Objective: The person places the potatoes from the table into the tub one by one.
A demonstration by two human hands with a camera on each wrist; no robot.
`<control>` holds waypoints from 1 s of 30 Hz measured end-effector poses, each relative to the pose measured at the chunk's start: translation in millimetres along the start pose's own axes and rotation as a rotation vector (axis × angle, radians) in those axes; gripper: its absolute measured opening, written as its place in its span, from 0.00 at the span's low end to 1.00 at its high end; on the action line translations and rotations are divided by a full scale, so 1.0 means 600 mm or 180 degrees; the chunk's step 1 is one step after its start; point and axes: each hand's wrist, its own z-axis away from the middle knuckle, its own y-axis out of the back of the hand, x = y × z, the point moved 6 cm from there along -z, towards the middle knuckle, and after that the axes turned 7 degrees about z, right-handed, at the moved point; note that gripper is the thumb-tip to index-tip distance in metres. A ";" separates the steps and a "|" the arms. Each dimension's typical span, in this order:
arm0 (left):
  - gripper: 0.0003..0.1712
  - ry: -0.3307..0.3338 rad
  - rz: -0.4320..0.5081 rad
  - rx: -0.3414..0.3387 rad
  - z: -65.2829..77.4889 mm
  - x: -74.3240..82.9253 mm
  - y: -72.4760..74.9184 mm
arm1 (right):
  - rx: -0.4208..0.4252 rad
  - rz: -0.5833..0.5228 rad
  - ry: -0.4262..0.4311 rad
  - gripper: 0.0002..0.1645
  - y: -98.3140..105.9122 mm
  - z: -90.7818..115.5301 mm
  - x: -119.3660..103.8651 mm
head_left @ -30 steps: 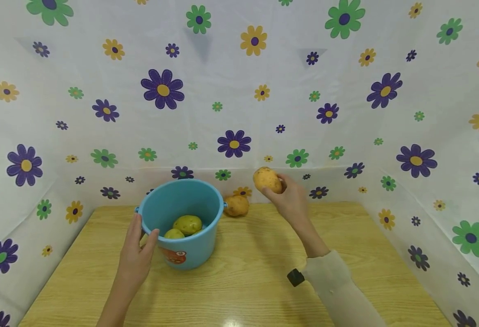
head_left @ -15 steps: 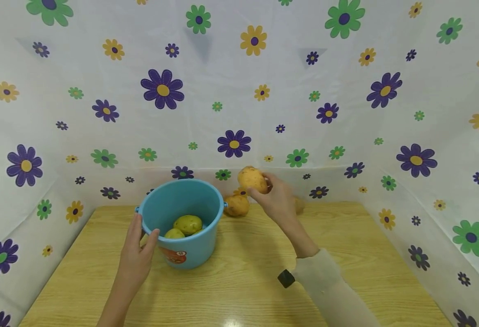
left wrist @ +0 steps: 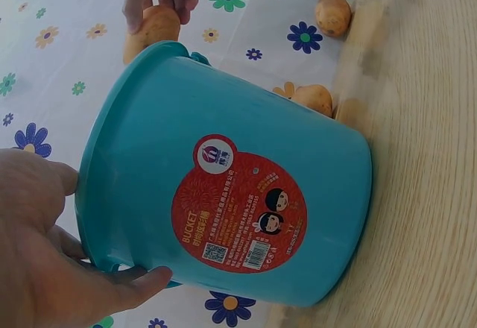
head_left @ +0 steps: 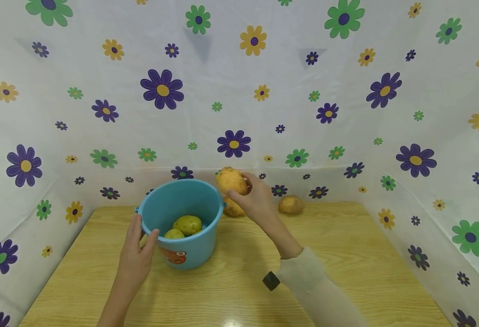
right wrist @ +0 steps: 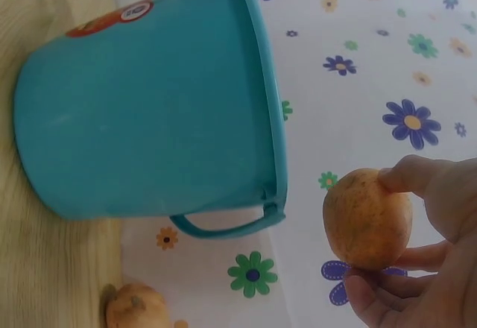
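Observation:
My right hand (head_left: 260, 200) pinches a tan potato (head_left: 229, 180) between thumb and fingers. In the head view the potato is raised beside the bucket's right rim; the right wrist view shows a gap between the potato (right wrist: 367, 220) and the bucket. The light-blue bucket (head_left: 198, 247) stands upright on the table. My left hand (head_left: 135, 256) holds it at the near-left rim, with the thumb towards the front and the fingers along the left side, by the handle joint. Inside the bucket lie yellow-green, potato-shaped pieces (head_left: 187, 225); the bucket wall hides some of its bottom.
Behind the held potato, another potato (head_left: 234, 209) lies on the table at the bucket's right, partly hidden. A further potato (head_left: 291, 205) lies at the back edge. Flower-printed white sheeting (head_left: 231, 113) encloses the back and sides of the wooden table (head_left: 223, 295).
My right hand has carried the potato left towards the bucket rim, uncovering the potato at the back edge. My left hand and the bucket have stayed in place.

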 end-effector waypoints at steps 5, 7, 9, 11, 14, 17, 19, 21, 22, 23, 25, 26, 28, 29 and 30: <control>0.47 0.0001 0.0002 0.0002 -0.001 0.000 -0.001 | -0.0072 -0.0009 0.0025 0.37 -0.018 0.000 -0.016; 0.47 0.0002 -0.0006 0.0010 -0.001 0.000 -0.001 | -0.0115 -0.0046 0.0034 0.37 -0.027 0.000 -0.023; 0.46 0.0004 -0.0010 0.0022 -0.001 0.001 -0.001 | -0.0150 -0.0094 0.0057 0.37 -0.035 0.000 -0.030; 0.46 0.0005 -0.0006 0.0029 -0.001 0.001 -0.001 | -0.0181 -0.0116 0.0090 0.37 -0.044 0.001 -0.037; 0.46 0.0008 0.0007 0.0036 0.000 0.001 -0.001 | -0.0251 -0.0100 0.0112 0.37 -0.059 0.003 -0.047; 0.46 -0.0014 0.0008 0.0043 0.001 0.001 -0.001 | -0.0320 -0.0029 0.0101 0.37 -0.073 0.006 -0.055; 0.46 -0.0022 0.0010 0.0041 0.002 0.001 -0.001 | -0.0363 -0.0028 0.0096 0.38 -0.082 0.008 -0.061; 0.46 -0.0037 0.0004 0.0042 0.002 0.001 -0.001 | -0.0383 -0.0067 0.0116 0.37 -0.090 0.009 -0.067; 0.46 -0.0040 0.0011 0.0036 0.001 0.001 -0.001 | -0.0393 -0.0093 0.0134 0.37 -0.093 0.010 -0.071; 0.46 -0.0041 0.0014 0.0031 0.001 0.001 -0.001 | -0.0395 -0.0105 0.0160 0.36 -0.097 0.010 -0.074; 0.46 -0.0048 0.0027 0.0020 0.001 0.001 -0.001 | -0.0397 -0.0117 0.0217 0.36 -0.104 0.012 -0.080; 0.46 -0.0045 0.0034 0.0013 0.000 0.001 -0.001 | -0.0390 -0.0105 0.0245 0.36 -0.107 0.013 -0.083; 0.46 -0.0041 0.0042 0.0005 0.000 0.002 -0.001 | -0.0388 -0.0059 0.0297 0.36 -0.113 0.014 -0.088; 0.46 -0.0035 0.0036 0.0003 0.001 0.002 -0.001 | -0.0395 -0.0055 0.0316 0.37 -0.117 0.014 -0.090; 0.46 -0.0031 0.0034 0.0002 0.001 0.002 -0.001 | -0.0406 -0.0065 0.0320 0.37 -0.119 0.015 -0.092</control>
